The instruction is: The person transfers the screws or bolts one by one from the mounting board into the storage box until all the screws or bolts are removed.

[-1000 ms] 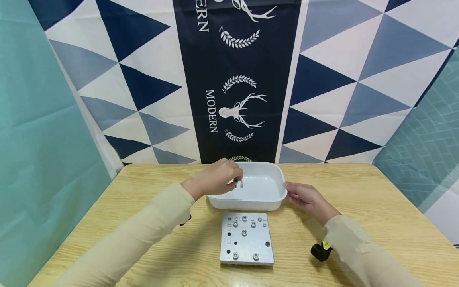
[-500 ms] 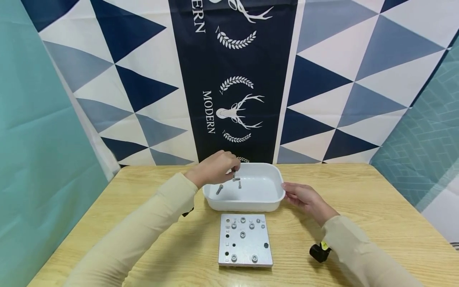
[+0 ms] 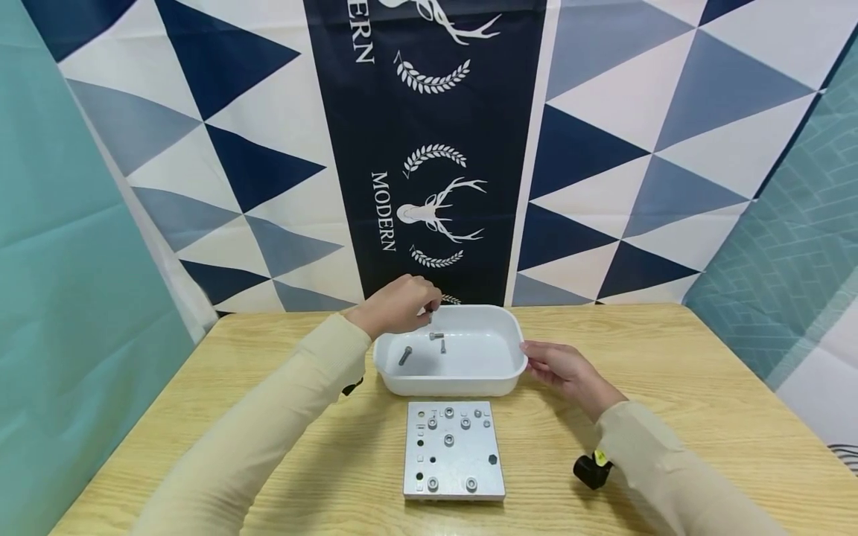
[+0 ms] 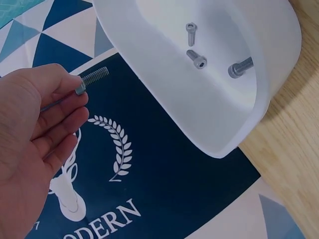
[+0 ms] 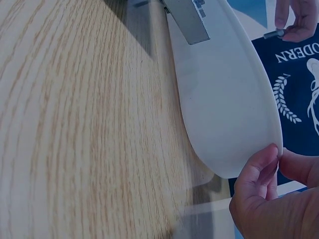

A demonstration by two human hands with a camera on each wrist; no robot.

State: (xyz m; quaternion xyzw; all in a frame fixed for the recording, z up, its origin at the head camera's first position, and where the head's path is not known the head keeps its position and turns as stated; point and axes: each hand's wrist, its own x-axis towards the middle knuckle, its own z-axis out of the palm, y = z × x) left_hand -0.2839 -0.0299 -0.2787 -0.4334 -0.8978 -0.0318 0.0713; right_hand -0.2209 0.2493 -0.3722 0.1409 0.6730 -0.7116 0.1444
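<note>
My left hand (image 3: 404, 305) is raised over the back left of a white tray (image 3: 449, 386). Between thumb and fingertips it pinches a bolt (image 4: 94, 79), whose threaded end sticks out in the left wrist view. Inside the tray lie a larger socket-head screw (image 3: 405, 356) and two smaller ones, one of them this short screw (image 4: 191, 34). At the tray's right end, my right hand (image 3: 566, 370) pinches the rim, thumb on one side and fingers on the other, as the right wrist view (image 5: 276, 199) shows of that hand.
A silver metal plate (image 3: 462, 469) with holes and several socket-head screws seated in it lies in front of the tray on the wooden table (image 3: 322, 476). A patterned cloth (image 3: 436, 179) hangs close behind the tray. A black wrist camera (image 3: 592, 472) hangs under the right sleeve.
The left hand has risen from low in the tray towards its back edge, carrying the bolt, which uncovers the screws inside. The right hand keeps its hold on the rim. The head view has shifted slightly.
</note>
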